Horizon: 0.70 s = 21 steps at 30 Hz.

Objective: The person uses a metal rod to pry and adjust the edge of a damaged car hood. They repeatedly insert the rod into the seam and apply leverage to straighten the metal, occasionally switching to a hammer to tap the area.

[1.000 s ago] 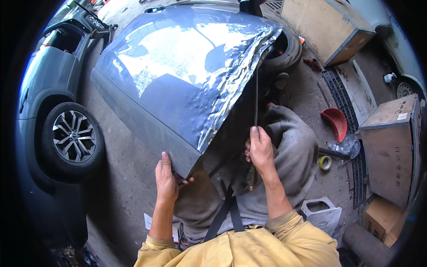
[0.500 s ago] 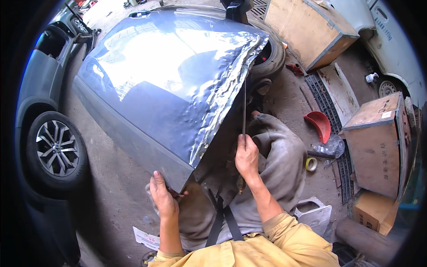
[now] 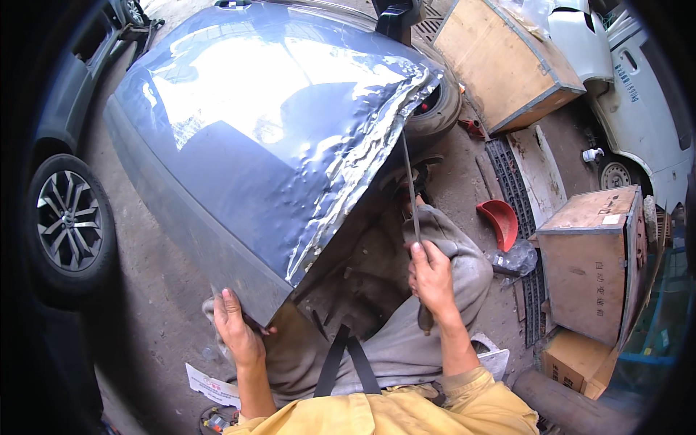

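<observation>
A blue-grey car door [image 3: 239, 181] lies tilted in front of me, with a crumpled, rippled band [image 3: 348, 188] of bare-looking metal along its right edge. My left hand [image 3: 241, 330] grips the near lower corner of the door, thumb on the outer face and fingers curled underneath. In my right hand [image 3: 433, 279] is a long thin metal rod [image 3: 408, 167] with a dark handle end below the fist. The rod slants up to the crumpled edge; whether its tip touches the metal or goes behind it I cannot tell.
A tyre [image 3: 442, 109] lies by the door's far right corner. Wooden crates [image 3: 500, 58], a red curved piece [image 3: 499, 223], a black slatted strip [image 3: 511, 170] and a cardboard box [image 3: 573, 359] lie to the right. A parked car's wheel [image 3: 72, 225] stands at left.
My right hand has moved right, away from the door edge, and the rod now leans more. My left hand keeps its hold on the corner. The whole view has shifted slightly.
</observation>
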Each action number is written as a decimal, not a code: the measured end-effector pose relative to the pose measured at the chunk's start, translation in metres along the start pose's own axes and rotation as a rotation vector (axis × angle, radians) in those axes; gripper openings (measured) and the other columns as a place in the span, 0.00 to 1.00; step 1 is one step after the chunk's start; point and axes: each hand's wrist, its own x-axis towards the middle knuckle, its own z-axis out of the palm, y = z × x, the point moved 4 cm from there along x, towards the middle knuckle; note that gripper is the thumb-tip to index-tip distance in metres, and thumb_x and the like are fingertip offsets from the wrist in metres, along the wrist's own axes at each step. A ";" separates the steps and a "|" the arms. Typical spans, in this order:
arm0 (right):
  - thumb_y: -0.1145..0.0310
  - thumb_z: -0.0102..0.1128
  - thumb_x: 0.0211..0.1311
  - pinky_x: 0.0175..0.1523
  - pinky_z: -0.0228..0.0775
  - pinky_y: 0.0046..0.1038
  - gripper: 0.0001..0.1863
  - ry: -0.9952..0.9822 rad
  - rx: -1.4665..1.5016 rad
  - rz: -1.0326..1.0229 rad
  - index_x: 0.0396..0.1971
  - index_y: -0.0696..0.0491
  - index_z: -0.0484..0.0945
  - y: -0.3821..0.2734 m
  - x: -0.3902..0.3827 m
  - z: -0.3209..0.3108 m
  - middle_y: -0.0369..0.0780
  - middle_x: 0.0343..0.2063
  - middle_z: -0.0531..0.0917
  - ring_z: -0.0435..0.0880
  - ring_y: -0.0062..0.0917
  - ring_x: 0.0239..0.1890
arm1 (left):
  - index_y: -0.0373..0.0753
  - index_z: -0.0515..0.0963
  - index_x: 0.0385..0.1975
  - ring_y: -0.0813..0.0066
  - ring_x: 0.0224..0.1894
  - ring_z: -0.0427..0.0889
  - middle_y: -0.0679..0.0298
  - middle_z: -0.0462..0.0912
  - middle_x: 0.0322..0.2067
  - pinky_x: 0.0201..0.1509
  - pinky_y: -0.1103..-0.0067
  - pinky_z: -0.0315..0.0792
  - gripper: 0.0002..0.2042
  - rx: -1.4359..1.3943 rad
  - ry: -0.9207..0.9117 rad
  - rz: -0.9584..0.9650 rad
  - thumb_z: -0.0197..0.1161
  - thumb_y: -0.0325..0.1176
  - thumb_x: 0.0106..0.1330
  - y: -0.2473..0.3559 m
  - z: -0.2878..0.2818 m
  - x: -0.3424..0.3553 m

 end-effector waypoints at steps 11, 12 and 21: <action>0.59 0.52 0.77 0.20 0.61 0.22 0.15 0.069 0.172 0.028 0.39 0.58 0.77 -0.020 0.010 0.051 0.31 0.15 0.70 0.68 0.13 0.16 | 0.36 0.71 0.47 0.78 0.12 0.74 0.62 0.78 0.26 0.09 0.83 0.66 0.20 0.090 0.096 -0.022 0.50 0.50 0.78 -0.001 0.001 -0.003; 0.59 0.52 0.77 0.20 0.61 0.23 0.15 0.079 0.127 0.018 0.39 0.58 0.77 -0.019 0.009 0.050 0.31 0.15 0.70 0.69 0.13 0.16 | 0.36 0.70 0.47 0.77 0.12 0.74 0.61 0.79 0.26 0.09 0.83 0.67 0.20 0.099 0.090 -0.028 0.49 0.49 0.78 -0.001 0.000 -0.002; 0.59 0.52 0.77 0.23 0.63 0.27 0.16 0.195 -0.130 -0.161 0.39 0.59 0.78 0.004 0.010 0.043 0.34 0.14 0.71 0.70 0.17 0.17 | 0.35 0.68 0.48 0.77 0.12 0.74 0.59 0.80 0.24 0.10 0.83 0.68 0.20 0.109 0.050 -0.033 0.49 0.50 0.78 0.000 0.004 -0.001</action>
